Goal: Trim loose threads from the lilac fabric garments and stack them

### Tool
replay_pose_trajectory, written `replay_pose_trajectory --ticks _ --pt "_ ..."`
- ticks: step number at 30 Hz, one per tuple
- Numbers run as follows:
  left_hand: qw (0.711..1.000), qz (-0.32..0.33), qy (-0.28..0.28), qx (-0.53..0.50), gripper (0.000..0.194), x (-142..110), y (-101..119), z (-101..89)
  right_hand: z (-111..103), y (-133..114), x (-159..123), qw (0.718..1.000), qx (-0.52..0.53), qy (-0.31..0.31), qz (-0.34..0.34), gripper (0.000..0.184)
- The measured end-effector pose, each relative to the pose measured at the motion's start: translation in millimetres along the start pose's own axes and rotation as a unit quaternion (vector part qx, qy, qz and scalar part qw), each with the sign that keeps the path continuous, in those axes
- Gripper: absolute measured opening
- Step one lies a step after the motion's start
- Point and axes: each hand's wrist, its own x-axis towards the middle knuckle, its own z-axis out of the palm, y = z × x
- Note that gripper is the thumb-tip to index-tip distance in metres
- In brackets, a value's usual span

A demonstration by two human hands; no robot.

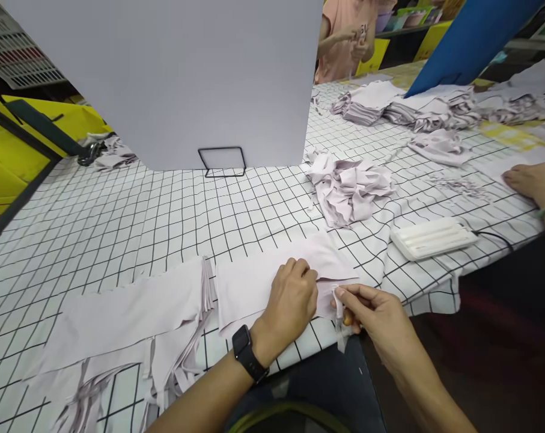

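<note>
A pale pink-grey fabric piece lies flat on the table edge in front of me. My left hand, with a black watch on its wrist, rests on this piece, its fingers curled in and closed on the cloth; the fingertips are partly hidden. Close by on the right, my right hand pinches a narrow fabric strip between thumb and fingers, and the strip's lower end hangs over the table edge. To the left lies a stack of cut fabric pieces with loose strips trailing toward me.
A checked cloth covers the table. Beyond my hands sit a crumpled fabric heap, a white ridged block with a black cable, and a large white panel. Another person's hand rests on fabric at right; someone stands behind the panel.
</note>
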Motion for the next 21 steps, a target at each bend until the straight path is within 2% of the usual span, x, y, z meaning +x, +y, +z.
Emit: replay_pose_trajectory --ticks 3,6,16,21 --pt "0.998 -0.011 0.039 -0.05 0.015 -2 -1 2.4 6 1 7 1.0 0.0 -0.002 0.021 0.048" --pt "0.996 0.005 0.067 -0.065 0.017 -3 1 4.3 11 -1 11 0.999 0.015 0.02 0.03 0.048" --pt "0.996 0.046 0.075 -0.014 0.022 -1 2 6.4 12 -2 15 0.999 0.046 0.016 0.002 0.043" --pt "0.994 0.071 0.081 0.019 0.021 -1 3 5.8 15 -2 16 0.998 0.063 -0.006 0.029 0.044"
